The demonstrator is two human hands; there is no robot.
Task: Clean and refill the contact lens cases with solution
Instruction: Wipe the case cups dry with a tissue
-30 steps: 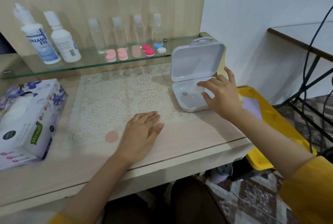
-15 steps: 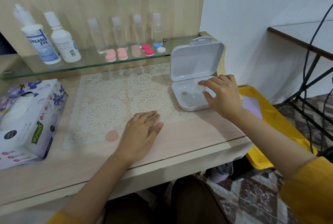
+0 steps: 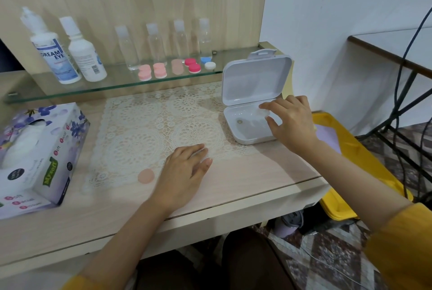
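Left hand lies flat, fingers straight, on the cream lace mat. Right hand has curled its fingers since a second ago, inside the white hinged plastic box at the mat's right edge. Blur hides whether they pinch anything. Likely a case is being fetched out. The box's long axis runs left to right, lid upright, hollow facing the person.

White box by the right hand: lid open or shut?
Open. The white box has its lid upright behind the base, the inside shows, and fingers of the right hand reach in.
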